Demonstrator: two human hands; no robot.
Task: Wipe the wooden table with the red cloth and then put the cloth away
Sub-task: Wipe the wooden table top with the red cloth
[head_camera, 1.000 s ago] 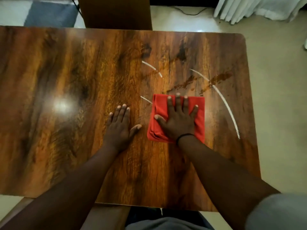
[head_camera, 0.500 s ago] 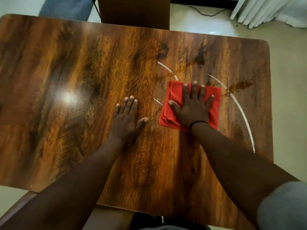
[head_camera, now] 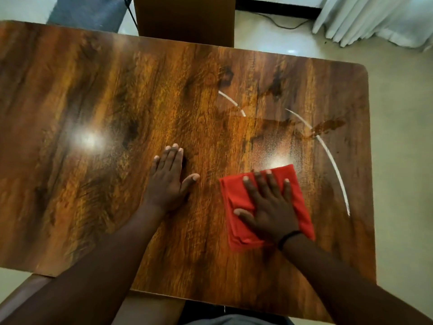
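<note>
The wooden table (head_camera: 93, 95) fills the view, glossy with dark grain. A folded red cloth (head_camera: 235, 198) lies on its right half, near the front. My right hand (head_camera: 269, 207) presses flat on the cloth, fingers spread, a black band at the wrist. To the left of the cloth, my left hand (head_camera: 167, 181) rests palm down on bare wood and holds nothing. A dark wet smear (head_camera: 328, 125) and thin white curved marks (head_camera: 332, 165) lie beyond and to the right of the cloth. A damp sheen (head_camera: 274, 146) shows just past the cloth.
A brown chair back (head_camera: 185, 17) stands at the table's far edge. White curtains (head_camera: 375, 17) hang at the top right, with a black cable (head_camera: 281, 22) on the pale floor. A blue-grey rug (head_camera: 86, 10) lies at the top left.
My right hand pushed the cloth away over the smear, then drew it back toward me and slightly right. The left hand stayed planted on the wood.
</note>
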